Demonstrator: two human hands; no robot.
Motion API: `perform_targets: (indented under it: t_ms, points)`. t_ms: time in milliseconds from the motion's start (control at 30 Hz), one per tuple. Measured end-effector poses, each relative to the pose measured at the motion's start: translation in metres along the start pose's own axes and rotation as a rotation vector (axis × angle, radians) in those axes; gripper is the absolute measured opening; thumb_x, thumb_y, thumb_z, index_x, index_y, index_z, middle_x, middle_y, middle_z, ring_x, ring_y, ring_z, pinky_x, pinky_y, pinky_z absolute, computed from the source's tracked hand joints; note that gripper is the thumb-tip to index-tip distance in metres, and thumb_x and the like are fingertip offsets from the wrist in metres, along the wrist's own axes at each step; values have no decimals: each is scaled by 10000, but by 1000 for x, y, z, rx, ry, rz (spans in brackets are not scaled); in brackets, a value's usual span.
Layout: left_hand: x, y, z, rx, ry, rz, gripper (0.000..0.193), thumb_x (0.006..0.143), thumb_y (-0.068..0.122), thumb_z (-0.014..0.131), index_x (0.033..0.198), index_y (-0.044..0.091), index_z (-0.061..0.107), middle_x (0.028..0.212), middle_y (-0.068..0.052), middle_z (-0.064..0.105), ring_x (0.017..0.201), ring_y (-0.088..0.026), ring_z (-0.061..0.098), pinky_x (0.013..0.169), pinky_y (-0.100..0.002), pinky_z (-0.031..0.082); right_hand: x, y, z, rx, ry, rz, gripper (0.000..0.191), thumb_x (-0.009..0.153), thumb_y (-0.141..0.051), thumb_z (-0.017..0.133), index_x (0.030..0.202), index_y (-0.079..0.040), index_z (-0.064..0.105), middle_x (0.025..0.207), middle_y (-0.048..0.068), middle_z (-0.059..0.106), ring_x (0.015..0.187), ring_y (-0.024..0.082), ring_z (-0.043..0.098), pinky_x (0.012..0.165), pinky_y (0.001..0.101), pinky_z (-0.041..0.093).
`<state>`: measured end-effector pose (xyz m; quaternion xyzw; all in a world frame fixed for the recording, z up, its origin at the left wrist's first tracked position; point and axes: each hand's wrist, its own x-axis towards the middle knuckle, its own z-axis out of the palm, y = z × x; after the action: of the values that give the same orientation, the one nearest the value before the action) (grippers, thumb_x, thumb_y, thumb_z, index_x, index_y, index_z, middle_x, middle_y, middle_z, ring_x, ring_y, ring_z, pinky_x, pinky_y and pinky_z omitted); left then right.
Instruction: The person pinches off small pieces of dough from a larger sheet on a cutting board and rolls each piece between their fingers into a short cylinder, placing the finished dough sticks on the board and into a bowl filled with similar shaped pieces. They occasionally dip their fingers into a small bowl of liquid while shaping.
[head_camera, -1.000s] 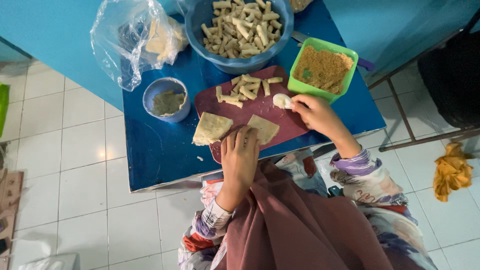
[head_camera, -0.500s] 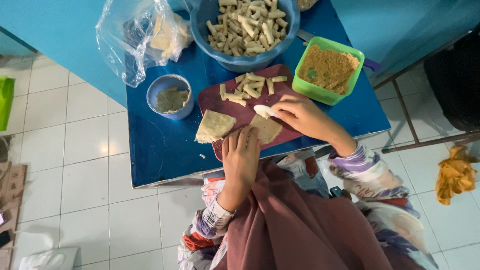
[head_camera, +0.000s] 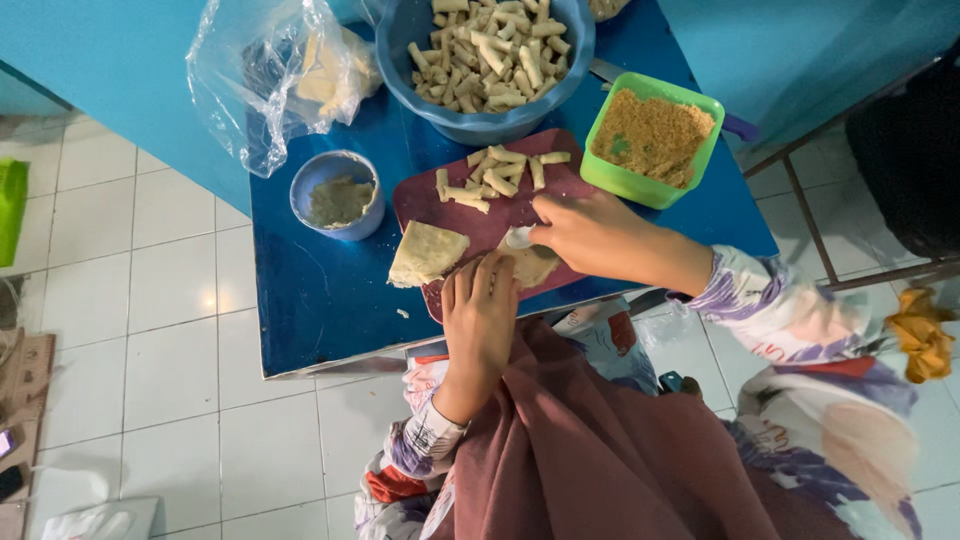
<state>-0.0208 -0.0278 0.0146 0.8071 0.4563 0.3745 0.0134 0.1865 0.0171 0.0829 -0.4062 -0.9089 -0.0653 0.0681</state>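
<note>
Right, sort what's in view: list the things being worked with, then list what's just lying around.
In use:
left hand flat on a wrapper sheet
right hand holding a small white piece
dark red cutting board
second wrapper sheet
cut sticks on the board

Lying about:
big blue bowl of sticks
green tub of crumbs
small blue bowl
plastic bag

The left hand (head_camera: 482, 305) lay flat, palm down, fingers together and extended forward, while the right hand (head_camera: 590, 232) curled inward beside it, fingertips pinched, forearm angled across.
</note>
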Motion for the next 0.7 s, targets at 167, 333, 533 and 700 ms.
perform_targets:
  t_ms: [167,333,533,700]
  points:
    - [0,0,0,12,4,6,348,880,137,718,1220,84,665,1290,-60,633,1193,-268,596,1032,-432,463,8,2,-11,-153,-114,-19,118,709,-96,726,825,-84,708,960,93,585,808,238,696,590,355,554]
    - [0,-1,0,6,2,1,355,880,143,725,1226,88,663,1289,-58,634,1179,-269,595,1020,-435,465,4,0,-21,-172,28,4,100,752,-99,721,847,-84,692,982,90,568,840,222,680,592,343,554]
    - [0,0,0,-5,1,-3,336,888,142,719,1215,91,663,1285,-55,635,1186,-270,597,1028,-435,466,-5,-9,-7,-136,176,-34,172,795,-118,697,964,-87,704,946,64,543,830,217,657,610,332,558]
    - [0,-1,0,-4,-1,10,327,896,145,713,1215,86,668,1285,-60,634,1186,-274,595,1024,-436,462,-10,-21,16,-303,207,12,171,799,-117,690,954,-44,677,946,39,538,815,172,643,632,300,558]
